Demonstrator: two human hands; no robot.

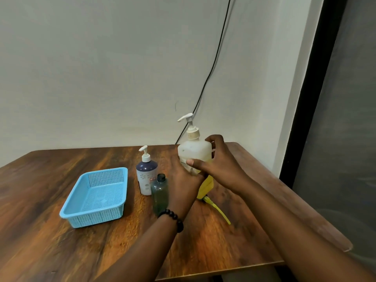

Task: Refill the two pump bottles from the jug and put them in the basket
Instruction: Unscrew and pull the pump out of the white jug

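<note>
Little of the task looks done: the pale blue perforated plastic basket [95, 197] sits empty at the left of the wooden tabletop [50, 231]. Just right of it stand the white-and-navy pump bottle [146, 176], pump on, and touching it the small green translucent bottle [160, 195], neck open and uncapped. Both are upright, long axes vertical; the white pump's spout points left. The large whitish jug with yellow liquid and a pump top [194, 154] stands upright further right, spout also left. The right hand [215, 159] is curled round the jug; the left hand [184, 180] reaches its lower front, grip hidden. A loose yellow pump with tube [215, 206] lies by the jug's base
</note>
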